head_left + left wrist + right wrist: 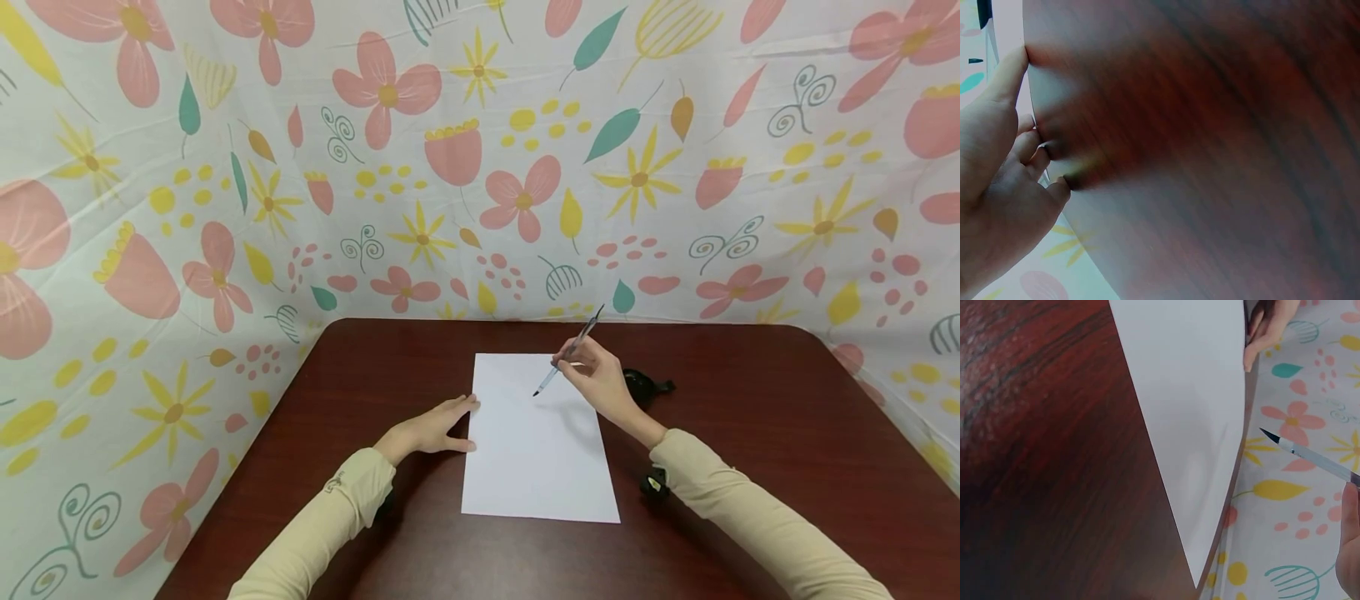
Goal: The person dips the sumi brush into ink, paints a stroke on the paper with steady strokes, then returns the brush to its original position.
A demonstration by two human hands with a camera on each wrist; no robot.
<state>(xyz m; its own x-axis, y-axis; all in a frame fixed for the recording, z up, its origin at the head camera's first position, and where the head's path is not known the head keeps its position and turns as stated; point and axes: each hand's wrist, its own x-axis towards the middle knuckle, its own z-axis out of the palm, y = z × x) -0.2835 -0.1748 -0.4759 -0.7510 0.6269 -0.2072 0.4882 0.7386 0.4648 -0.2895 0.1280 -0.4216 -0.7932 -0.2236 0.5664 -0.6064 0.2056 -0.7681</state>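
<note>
A blank white sheet of paper (532, 467) lies on the dark wooden table. My left hand (435, 427) rests at the sheet's left edge, thumb and fingers spread apart, with the tips right on the border. Above the sheet's upper right part, my right hand (603, 385) pinches a brush pen (547, 381) with a clear barrel. Its dark pointed tip (1269, 435) aims down and left; in the right wrist view it stands apart from the paper (1191, 425). The left wrist view has the left thumb (1010, 75) at the paper's edge.
Beyond the right wrist lies a black object (640, 387), partly hidden by the arm. A smaller black item (655, 485) sits beside the right sleeve. A flower-printed cloth (525, 242) hangs behind and left of the table (787, 417).
</note>
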